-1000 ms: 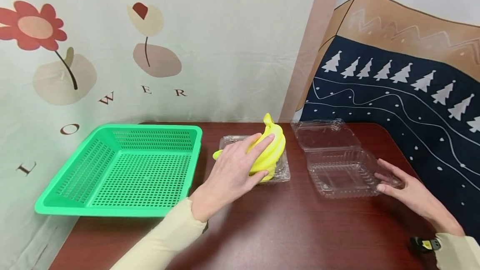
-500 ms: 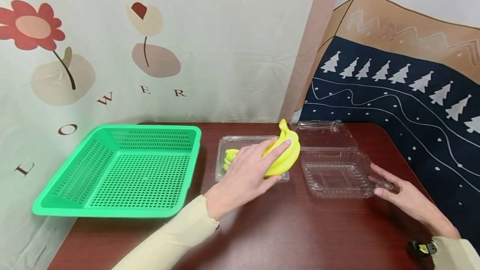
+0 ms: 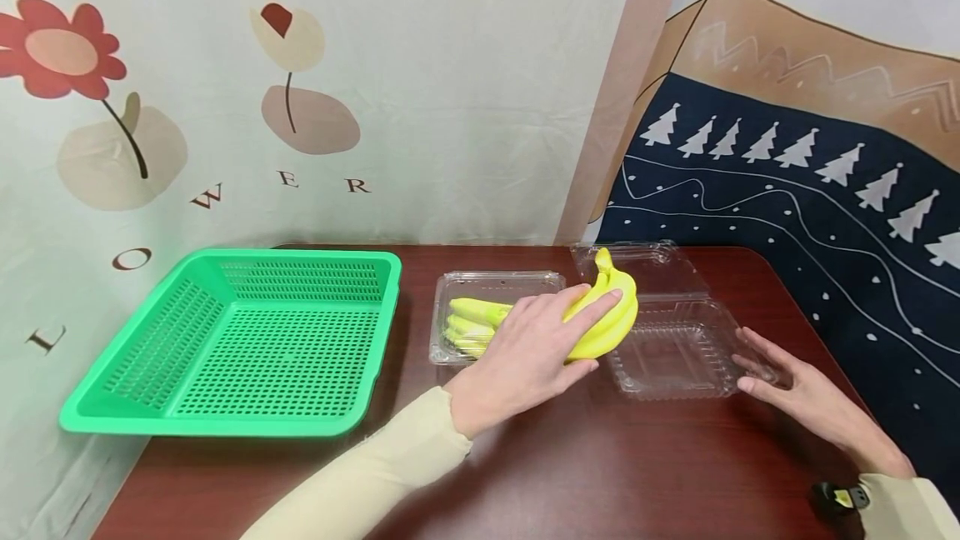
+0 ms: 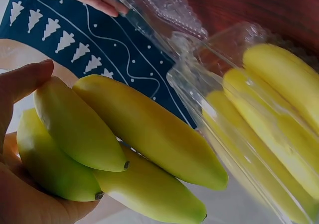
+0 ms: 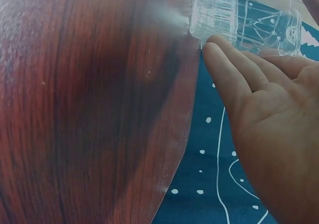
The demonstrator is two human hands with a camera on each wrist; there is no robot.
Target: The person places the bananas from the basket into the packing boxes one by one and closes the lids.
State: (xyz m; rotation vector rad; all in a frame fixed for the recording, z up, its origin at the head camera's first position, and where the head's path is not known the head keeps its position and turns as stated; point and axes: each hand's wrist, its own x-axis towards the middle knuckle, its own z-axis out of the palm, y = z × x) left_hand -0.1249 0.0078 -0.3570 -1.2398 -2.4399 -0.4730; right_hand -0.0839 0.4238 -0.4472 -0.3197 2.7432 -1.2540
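A bunch of yellow bananas is held in my left hand, fingers and thumb curled round it. In the left wrist view the green-tinged tips of this bunch point away from the palm. The bunch hangs over the left part of an open clear plastic clamshell box, whose lid is folded back. At that box's right side is my right hand, its fingers extended; in the right wrist view the fingertips lie against or very near the clear wall. Another clear box with bananas inside stands left of it.
A green perforated basket stands on the left of the dark red wooden table. Behind the table hang a pale flower-print cloth and a dark blue cloth with white trees.
My left hand has carried the banana bunch rightward, from above the banana-filled box to over the open one. The right hand stays by the open box, which has shifted slightly left in view.
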